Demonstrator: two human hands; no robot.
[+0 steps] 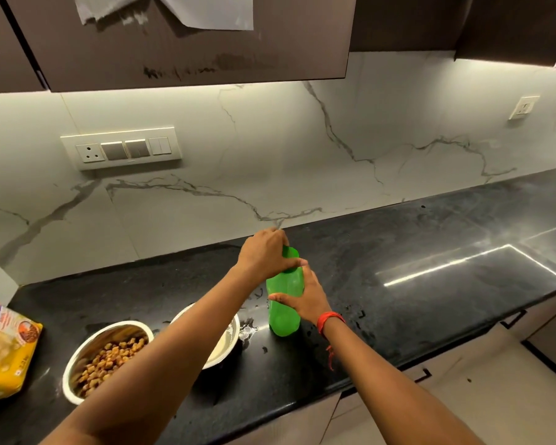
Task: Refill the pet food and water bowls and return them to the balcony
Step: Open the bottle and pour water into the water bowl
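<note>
A green plastic bottle (284,316) stands upright on the black counter (398,271). My left hand (265,253) grips its cap from above. Around the bottle's middle, from the right, wraps my right hand (305,295). A steel bowl (108,356) holding brown kibble sits at the lower left of the counter. Beside it on the right, a second steel bowl (227,342) is partly hidden under my left forearm; its contents are hard to make out.
A yellow pet food bag (4,345) leans at the counter's far left. Water droplets (249,330) lie on the counter between the second bowl and the bottle. A switch panel (121,147) is on the marble backsplash. Dark cabinets hang overhead.
</note>
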